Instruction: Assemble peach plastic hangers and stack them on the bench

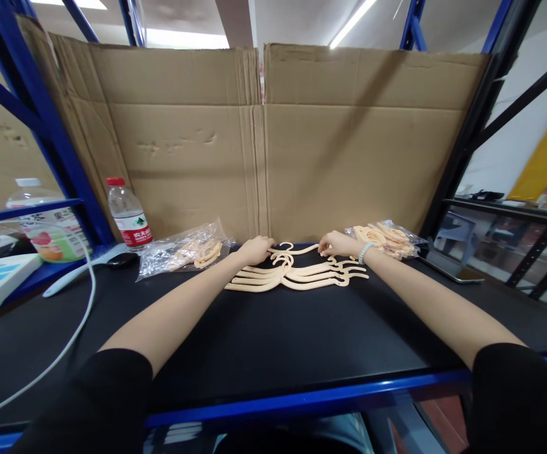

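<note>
Several cream-coloured clothes hangers (258, 285) lie overlapped in a row at the middle of the black table, hooks bunched together at their centre. Behind them is one more hanger (301, 250), nearest the cardboard. My left hand (256, 250) is closed at its left end, and my right hand (335, 243) pinches its right end. A beaded bracelet circles my right wrist. Parts of the fingertips are hidden behind the hands. Just beyond my right forearm sits a clear bag of cream pieces (387, 238). Left of my left hand is another clear bag (185, 251) with similar pieces.
Cardboard panels (197, 151) stand along the back. At the left are a red-capped water bottle (129, 214), a larger bottle (55, 230), a dark mouse-like object (122, 260) and a white cable (77, 334). A flat device (457, 272) lies at the right. A blue edge (301, 401) runs along the front.
</note>
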The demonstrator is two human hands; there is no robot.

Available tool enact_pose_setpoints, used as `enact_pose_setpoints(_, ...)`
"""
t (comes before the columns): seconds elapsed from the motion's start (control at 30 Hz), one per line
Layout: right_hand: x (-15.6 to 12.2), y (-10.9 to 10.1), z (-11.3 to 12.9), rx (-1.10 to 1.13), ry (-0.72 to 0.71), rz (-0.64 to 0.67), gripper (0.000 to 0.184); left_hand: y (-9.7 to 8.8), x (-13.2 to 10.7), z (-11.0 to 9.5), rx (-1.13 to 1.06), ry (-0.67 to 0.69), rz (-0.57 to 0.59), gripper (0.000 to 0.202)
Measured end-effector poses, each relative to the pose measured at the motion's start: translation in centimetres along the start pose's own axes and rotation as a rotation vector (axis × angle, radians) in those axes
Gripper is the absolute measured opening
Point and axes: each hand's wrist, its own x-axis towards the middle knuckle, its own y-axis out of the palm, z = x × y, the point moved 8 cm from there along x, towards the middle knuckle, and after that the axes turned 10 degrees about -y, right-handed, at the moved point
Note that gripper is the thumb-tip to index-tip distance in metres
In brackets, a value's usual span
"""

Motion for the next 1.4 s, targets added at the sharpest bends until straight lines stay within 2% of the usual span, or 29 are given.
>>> enact_pose_setpoints(0.13,-0.2,-0.6,-0.4,-0.061,0.044,-0.056,0.014,0.3,-0.1,-0.3,0.049,-0.032,-0.015,0.023)
enact_pose_setpoints(0.23,-1.0,-2.1,-0.5,-0.122,0.069,-0.171,0.018,0.3,-0.1,-0.5,0.071,-0.042,-0.032,0.023)
enact_pose_setpoints(0.37,-2.6,-5.2,-0.8,-0.183,0.117,-0.386,0.025,-0.1,0.0,-0.5,0.081,-0.047,-0.056,0.020)
enact_pose_setpoints(0.43,-3.8,-7.1,-1.2,-0.177,0.175,-0.541,0.026,-0.6,0.1,-0.5,0.081,-0.054,-0.078,0.020)
enact_pose_setpoints(0.53,-5.9,-9.7,-1.6,-0.090,0.258,-0.806,0.023,-1.9,0.0,-0.7,0.084,-0.053,-0.126,0.020)
enact_pose_setpoints(0.6,-6.8,-10.4,-1.6,0.037,0.274,-0.875,0.020,-3.0,-0.2,-1.0,0.088,-0.044,-0.160,0.020)
enact_pose_setpoints(0.77,-7.9,-9.6,-0.3,0.621,0.244,-0.853,0.025,-6.3,-2.2,-1.5,0.100,-0.072,-0.278,0.019)
enact_pose_setpoints(0.87,-9.0,-8.7,1.3,0.868,0.237,-0.826,0.031,-7.8,-4.3,-1.5,0.097,-0.123,-0.338,0.017)
enact_pose_setpoints(0.97,-10.2,-7.7,2.2,1.029,0.277,-0.807,0.034,-8.5,-6.7,-1.5,0.079,-0.153,-0.368,0.015)
enact_pose_setpoints(1.1,-11.0,-6.6,2.9,1.201,0.259,-0.805,0.034,-9.2,-9.6,-1.4,-0.042,-0.148,-0.414,0.012)
enact_pose_setpoints(1.4,-10.2,-5.2,2.8,1.446,0.273,-0.856,0.025,-9.6,-14.0,-1.6,-0.254,-0.076,-0.455,0.007)
